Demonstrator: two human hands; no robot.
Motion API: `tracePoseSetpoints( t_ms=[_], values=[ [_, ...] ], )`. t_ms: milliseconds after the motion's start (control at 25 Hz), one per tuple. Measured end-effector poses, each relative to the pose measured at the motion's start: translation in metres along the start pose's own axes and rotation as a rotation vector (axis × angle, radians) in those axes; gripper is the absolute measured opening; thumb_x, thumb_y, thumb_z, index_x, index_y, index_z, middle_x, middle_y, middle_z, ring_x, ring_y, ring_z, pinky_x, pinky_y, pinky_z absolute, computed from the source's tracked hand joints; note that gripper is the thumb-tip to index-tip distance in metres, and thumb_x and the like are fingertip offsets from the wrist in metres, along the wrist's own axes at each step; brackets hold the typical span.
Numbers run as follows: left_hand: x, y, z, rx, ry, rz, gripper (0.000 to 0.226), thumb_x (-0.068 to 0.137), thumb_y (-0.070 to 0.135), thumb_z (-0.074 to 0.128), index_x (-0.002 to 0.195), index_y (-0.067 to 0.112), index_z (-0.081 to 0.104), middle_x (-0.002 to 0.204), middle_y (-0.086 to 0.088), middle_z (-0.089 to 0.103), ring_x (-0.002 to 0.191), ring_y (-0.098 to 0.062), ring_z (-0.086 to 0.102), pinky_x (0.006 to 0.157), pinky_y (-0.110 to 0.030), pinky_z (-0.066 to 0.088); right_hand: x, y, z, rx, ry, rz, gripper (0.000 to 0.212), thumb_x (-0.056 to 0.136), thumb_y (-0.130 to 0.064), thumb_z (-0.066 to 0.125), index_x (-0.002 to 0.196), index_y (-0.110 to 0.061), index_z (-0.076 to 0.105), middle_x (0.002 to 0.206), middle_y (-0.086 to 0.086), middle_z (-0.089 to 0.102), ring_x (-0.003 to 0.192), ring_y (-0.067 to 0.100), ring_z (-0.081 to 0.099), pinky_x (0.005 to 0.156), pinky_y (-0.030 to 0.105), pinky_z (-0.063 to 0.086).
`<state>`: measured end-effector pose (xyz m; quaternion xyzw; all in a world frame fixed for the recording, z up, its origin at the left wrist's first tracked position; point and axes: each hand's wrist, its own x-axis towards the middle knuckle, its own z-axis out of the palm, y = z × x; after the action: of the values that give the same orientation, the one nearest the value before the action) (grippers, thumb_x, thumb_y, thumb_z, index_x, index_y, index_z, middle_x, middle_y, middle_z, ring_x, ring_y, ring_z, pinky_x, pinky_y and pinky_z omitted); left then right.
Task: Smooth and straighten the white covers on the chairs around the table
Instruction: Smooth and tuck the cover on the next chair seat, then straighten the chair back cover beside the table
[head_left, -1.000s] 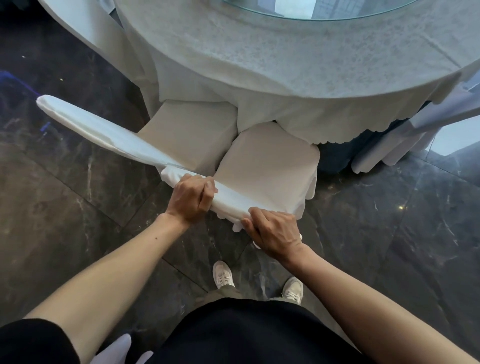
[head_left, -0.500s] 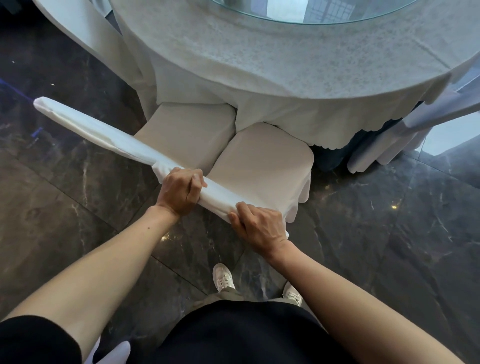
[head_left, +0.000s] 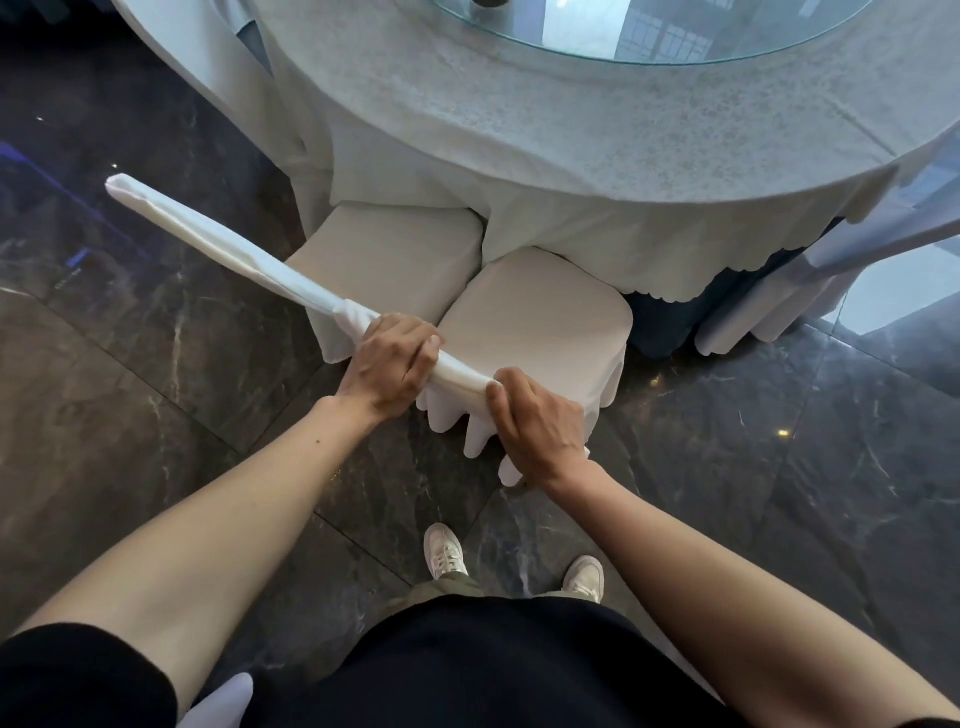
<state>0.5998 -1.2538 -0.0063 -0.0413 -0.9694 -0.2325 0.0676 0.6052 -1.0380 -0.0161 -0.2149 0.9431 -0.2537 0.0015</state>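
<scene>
1. The left hand (head_left: 389, 364) is closed round the top of the nearer chair's backrest. Its fingers curl over the white cover (head_left: 535, 322) at the left end of that top edge, where the cloth bunches into a small knot of folds.
2. The right hand (head_left: 537, 426) grips the same cover at the right end of the top edge, with the thumb on the near side and the fingers wrapped over the cloth.
3. A short stretch of the covered top edge shows between the two hands, which are close together but not touching.
4. Below the hands the cover's skirt hangs in scalloped folds toward the floor (head_left: 779, 467).
5. The covered seat lies just beyond the hands, with its far edge tucked under the overhanging tablecloth (head_left: 571, 156).
6. The second cover (head_left: 384, 249) is on the chair just to the left, and the two seats sit side by side, almost touching.
7. That chair's backrest top runs from beside the left hand away to the upper left.
8. A glass disc (head_left: 649, 31) rests on the round tabletop.
9. Another covered chair (head_left: 753, 317) stands at the right.
10. Two pale shoes (head_left: 444, 551) stand on the dark marble floor behind the chair.
</scene>
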Motion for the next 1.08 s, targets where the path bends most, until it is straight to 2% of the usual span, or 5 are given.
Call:
tracePoseSetpoints(
  t_ms=[120, 320, 520, 800, 1080],
  values=[
    [-0.008, 0.0, -0.003, -0.056, 0.01, 0.0, 0.049, 0.098, 0.035, 0.026, 0.115, 0.011, 0.065, 0.119, -0.006, 0.064, 0.115, -0.021, 0.051, 0.107, -0.038, 0.031, 0.008, -0.016, 0.0, 0.015, 0.032, -0.027, 0.048, 0.098, -0.049, 0.02, 0.114, -0.018, 0.053, 0.095, 0.004, 0.068, 0.075, 0.028, 0.063, 0.059, 0.038, 0.048],
    [-0.034, -0.023, -0.035, -0.069, 0.114, -0.087, 0.049, 0.099, 0.038, 0.027, 0.131, 0.014, 0.055, 0.136, -0.008, 0.054, 0.129, -0.025, 0.043, 0.108, -0.043, 0.031, 0.039, -0.062, 0.007, 0.074, -0.025, -0.147, 0.045, 0.101, -0.04, 0.033, 0.13, -0.009, 0.049, 0.118, 0.013, 0.062, 0.099, 0.029, 0.06, 0.078, 0.041, 0.05],
    [-0.079, -0.079, -0.092, 0.0, 0.265, -0.175, 0.048, 0.099, 0.036, 0.029, 0.13, 0.012, 0.056, 0.135, -0.008, 0.056, 0.127, -0.023, 0.048, 0.109, -0.044, 0.034, 0.07, -0.136, 0.03, 0.04, -0.036, -0.35, 0.045, 0.101, -0.04, 0.035, 0.133, -0.01, 0.046, 0.13, 0.012, 0.054, 0.114, 0.028, 0.052, 0.097, 0.041, 0.041],
    [-0.145, -0.15, -0.157, 0.112, 0.466, -0.332, 0.043, 0.097, 0.032, 0.034, 0.124, 0.011, 0.06, 0.128, -0.009, 0.06, 0.12, -0.024, 0.053, 0.104, -0.042, 0.039, 0.107, -0.258, 0.08, 0.019, -0.073, -0.596, 0.047, 0.101, -0.04, 0.037, 0.136, -0.01, 0.045, 0.138, 0.011, 0.051, 0.123, 0.029, 0.049, 0.103, 0.043, 0.04],
    [-0.167, -0.24, -0.199, 0.176, 0.524, -0.506, 0.043, 0.098, 0.034, 0.033, 0.126, 0.014, 0.059, 0.129, -0.005, 0.059, 0.123, -0.021, 0.051, 0.103, -0.042, 0.041, 0.166, -0.351, 0.153, 0.074, -0.136, -0.773, 0.045, 0.101, -0.034, 0.044, 0.137, -0.007, 0.045, 0.14, 0.014, 0.049, 0.129, 0.03, 0.045, 0.107, 0.039, 0.035]
  ],
)
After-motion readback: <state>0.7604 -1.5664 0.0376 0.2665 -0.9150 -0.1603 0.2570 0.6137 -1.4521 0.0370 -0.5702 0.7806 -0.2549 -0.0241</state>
